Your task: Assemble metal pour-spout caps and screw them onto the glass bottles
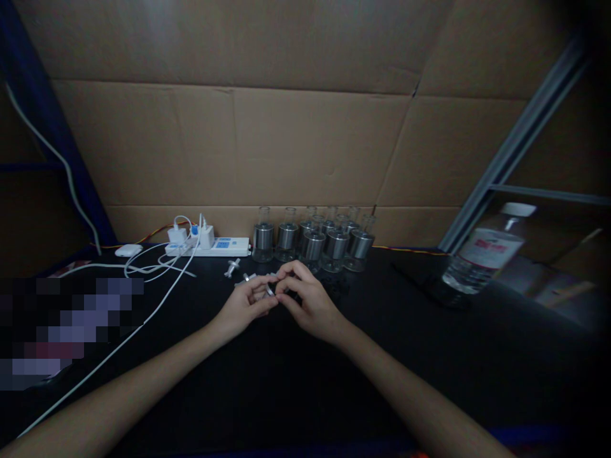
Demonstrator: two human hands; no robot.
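Observation:
My left hand [245,304] and my right hand [305,299] meet over the middle of a black table [267,381]. Both pinch a small silvery part [270,290] between their fingertips; it is too small to make out further. A few small clear and metal parts [233,267] lie on the table just beyond the hands. Behind them stand several metal cylinders with clear glass tops [312,242] in a cluster against the cardboard wall.
A white power strip [222,246] with plugged chargers and white cables [157,267] lies at the back left. A clear water bottle [482,254] stands at the right. Cardboard sheets [286,140] form the back wall. A blurred patch covers the left edge.

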